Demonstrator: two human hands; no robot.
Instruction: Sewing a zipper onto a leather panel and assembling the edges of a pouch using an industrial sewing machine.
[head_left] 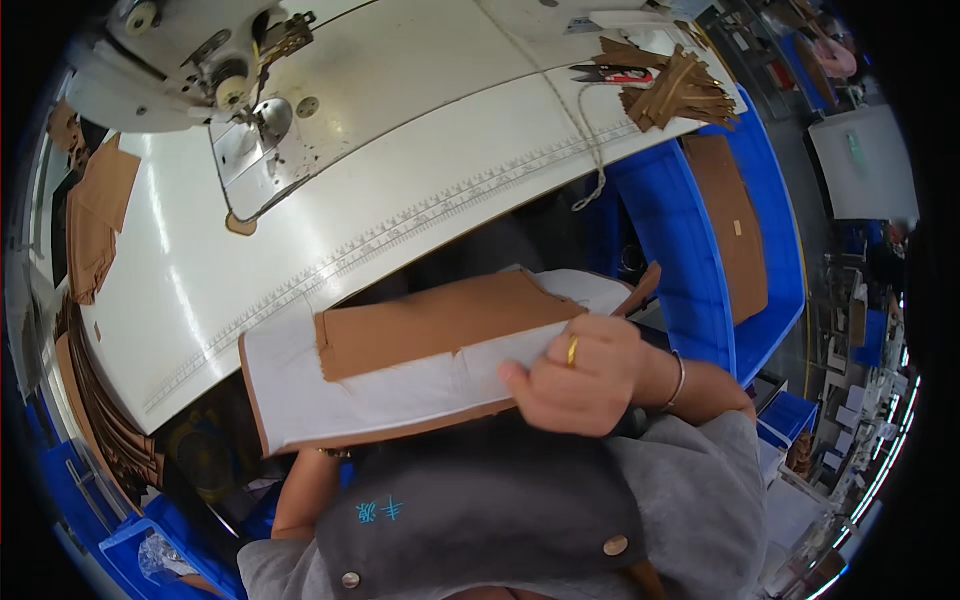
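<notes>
A long panel with a white face and brown edges lies across my lap, in front of the sewing table. On its white face rests a brown cloth piece, its edges slightly frayed. My right hand, with a gold ring, is closed over the right part of the panel, fingers curled and thumb toward the left. Whatever those fingers hold, if anything, is hidden. My left forearm runs up beneath the panel's lower left edge, so the left hand itself is covered.
A sewing machine stands at the upper left of the white table. Brown pieces are stacked at the left. Red-handled thread snips lie beside brown strips. A blue bin at the right holds a brown panel.
</notes>
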